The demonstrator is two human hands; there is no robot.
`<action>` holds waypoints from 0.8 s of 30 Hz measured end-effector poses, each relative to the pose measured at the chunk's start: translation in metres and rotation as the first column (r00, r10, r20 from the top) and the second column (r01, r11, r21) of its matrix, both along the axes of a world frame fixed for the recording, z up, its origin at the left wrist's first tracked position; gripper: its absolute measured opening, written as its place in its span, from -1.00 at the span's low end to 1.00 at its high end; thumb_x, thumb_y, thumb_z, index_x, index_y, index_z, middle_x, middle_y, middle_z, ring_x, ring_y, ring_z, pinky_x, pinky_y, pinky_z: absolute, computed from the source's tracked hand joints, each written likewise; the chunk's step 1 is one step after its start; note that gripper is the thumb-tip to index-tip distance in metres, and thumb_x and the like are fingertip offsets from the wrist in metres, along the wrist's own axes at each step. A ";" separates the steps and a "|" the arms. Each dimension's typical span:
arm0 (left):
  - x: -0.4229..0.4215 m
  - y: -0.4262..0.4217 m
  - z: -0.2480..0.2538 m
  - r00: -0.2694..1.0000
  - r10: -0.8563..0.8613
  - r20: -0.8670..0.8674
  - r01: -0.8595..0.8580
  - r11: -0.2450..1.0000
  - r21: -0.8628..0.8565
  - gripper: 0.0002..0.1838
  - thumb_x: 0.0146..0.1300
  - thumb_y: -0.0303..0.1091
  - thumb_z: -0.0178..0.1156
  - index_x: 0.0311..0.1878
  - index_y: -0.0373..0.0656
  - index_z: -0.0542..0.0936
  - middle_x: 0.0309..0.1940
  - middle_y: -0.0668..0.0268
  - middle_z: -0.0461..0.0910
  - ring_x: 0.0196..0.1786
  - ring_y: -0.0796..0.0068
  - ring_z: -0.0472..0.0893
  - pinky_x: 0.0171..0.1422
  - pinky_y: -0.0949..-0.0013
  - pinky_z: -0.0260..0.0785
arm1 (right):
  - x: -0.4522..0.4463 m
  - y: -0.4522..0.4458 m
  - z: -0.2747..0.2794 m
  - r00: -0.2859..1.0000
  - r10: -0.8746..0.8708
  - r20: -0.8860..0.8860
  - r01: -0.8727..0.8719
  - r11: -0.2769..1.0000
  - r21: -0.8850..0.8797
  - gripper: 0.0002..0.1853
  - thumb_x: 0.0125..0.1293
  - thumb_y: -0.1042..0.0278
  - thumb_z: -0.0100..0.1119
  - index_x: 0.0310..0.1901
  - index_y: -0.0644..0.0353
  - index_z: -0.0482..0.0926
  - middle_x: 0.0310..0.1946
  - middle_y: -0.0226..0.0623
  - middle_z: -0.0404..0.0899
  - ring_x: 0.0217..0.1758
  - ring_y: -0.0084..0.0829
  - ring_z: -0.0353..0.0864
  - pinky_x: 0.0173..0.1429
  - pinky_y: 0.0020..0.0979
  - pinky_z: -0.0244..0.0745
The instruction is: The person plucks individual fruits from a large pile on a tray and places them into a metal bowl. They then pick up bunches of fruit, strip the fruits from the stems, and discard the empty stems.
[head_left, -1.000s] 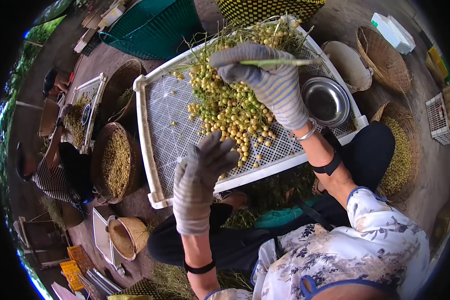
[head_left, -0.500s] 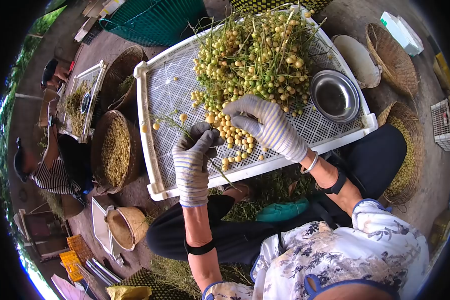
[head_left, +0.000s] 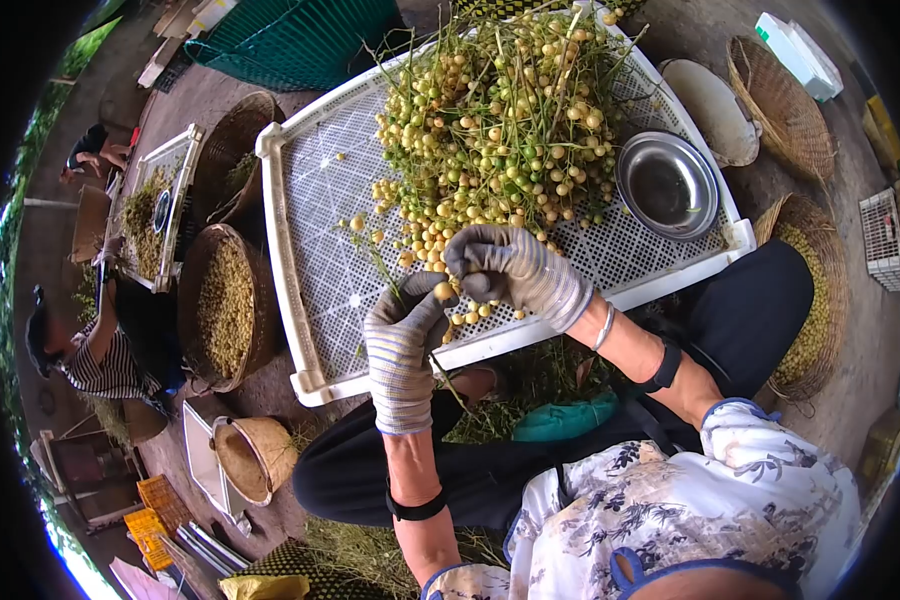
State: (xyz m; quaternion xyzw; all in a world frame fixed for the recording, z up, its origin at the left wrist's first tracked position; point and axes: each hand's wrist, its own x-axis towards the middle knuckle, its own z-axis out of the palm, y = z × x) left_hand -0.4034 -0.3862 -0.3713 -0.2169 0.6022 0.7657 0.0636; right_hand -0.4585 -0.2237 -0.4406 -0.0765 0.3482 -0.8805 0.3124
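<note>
In a striped glove, my left hand (head_left: pixel 404 335) pinches a thin green stem (head_left: pixel 383 268) with a few small fruits on it, above the front edge of the white perforated tray (head_left: pixel 320 215). My right hand (head_left: pixel 515 270), gloved too, is close beside it with thumb and fingers pressed together near a yellow fruit (head_left: pixel 443 291); whether it grips anything is hidden. Loose yellow fruits (head_left: pixel 425 245) lie just behind the hands. A large heap of fruit on green stems (head_left: pixel 500 120) covers the tray's back middle. The steel bowl (head_left: pixel 667 186) stands on the tray's right side.
Baskets of fruit stand at left (head_left: pixel 226 308) and right (head_left: pixel 802 300). A teal basket (head_left: pixel 280 40) is behind the tray. A bucket (head_left: pixel 255 458) stands at lower left. At far left a person in a striped top (head_left: pixel 105 365) works at another tray (head_left: pixel 155 215); another person is beyond.
My right hand left the heap and came down beside my left hand, which was open at first and now holds a stem. A long stem piece is no longer in my right hand.
</note>
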 end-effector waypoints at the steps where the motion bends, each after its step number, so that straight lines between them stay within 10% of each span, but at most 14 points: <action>1: 0.002 -0.001 0.002 1.000 -0.004 0.011 0.005 1.000 -0.021 -0.83 0.21 -0.52 0.24 -0.13 -0.31 0.63 -0.42 0.30 0.64 -0.64 0.80 0.35 -0.61 0.72 0.08 | -0.005 0.006 -0.002 0.999 -0.003 -0.052 0.002 1.000 -0.002 -0.63 0.32 0.13 0.23 -0.01 0.27 0.55 -0.42 -0.46 0.55 -0.49 -0.66 0.52 -0.44 -0.66 0.38; 7: 0.009 0.002 0.004 0.999 0.037 0.010 -0.034 0.982 -0.188 -0.84 0.20 -0.46 0.28 -0.17 -0.27 0.63 -0.37 0.32 0.65 -0.54 0.78 0.45 -0.50 0.72 0.24 | -0.009 -0.006 0.006 0.794 0.091 -0.601 0.250 0.853 0.459 -0.43 0.06 -0.07 0.44 -0.09 0.25 0.56 -0.35 -0.50 0.53 -0.25 -0.68 0.46 -0.17 -0.59 0.44; 10: 0.012 -0.004 -0.011 0.989 -0.118 -0.093 0.066 0.898 -0.435 -0.85 0.19 -0.44 0.30 -0.18 -0.25 0.65 -0.36 0.35 0.66 -0.45 0.75 0.52 -0.40 0.71 0.34 | 0.000 -0.012 0.006 0.881 0.094 -0.463 0.133 0.891 0.435 -0.61 0.17 0.09 0.40 -0.14 0.22 0.58 -0.36 -0.54 0.54 -0.35 -0.71 0.47 -0.23 -0.63 0.43; 13: 0.009 -0.006 -0.001 0.996 -0.084 0.029 0.088 0.973 -0.214 -0.88 0.17 -0.43 0.31 -0.27 -0.27 0.64 -0.49 0.37 0.59 -0.61 0.76 0.40 -0.56 0.67 0.15 | 0.001 -0.003 -0.001 0.983 0.185 -0.019 -0.180 0.972 0.154 -0.67 0.25 0.13 0.33 -0.12 0.20 0.57 -0.36 -0.53 0.56 -0.40 -0.75 0.48 -0.34 -0.68 0.40; 16: 0.010 -0.005 0.000 0.995 -0.094 0.041 0.099 0.985 -0.142 -0.87 0.17 -0.42 0.31 -0.30 -0.29 0.62 -0.59 0.41 0.51 -0.69 0.79 0.28 -0.63 0.64 -0.01 | -0.004 -0.003 -0.013 0.991 0.092 0.100 -0.096 0.995 0.038 -0.72 0.35 0.20 0.22 -0.07 0.22 0.58 -0.43 -0.47 0.58 -0.44 -0.72 0.51 -0.41 -0.64 0.41; 24: 0.015 0.014 0.001 0.995 -0.031 0.091 0.046 0.985 -0.165 -0.69 0.33 -0.07 0.22 -0.22 -0.17 0.62 -0.59 0.56 0.43 -0.61 0.82 0.31 -0.56 0.68 0.09 | -0.010 -0.008 -0.015 0.986 0.144 -0.088 -0.130 0.981 0.146 -0.58 0.19 0.10 0.37 -0.06 0.26 0.59 -0.37 -0.43 0.59 -0.45 -0.69 0.49 -0.43 -0.66 0.37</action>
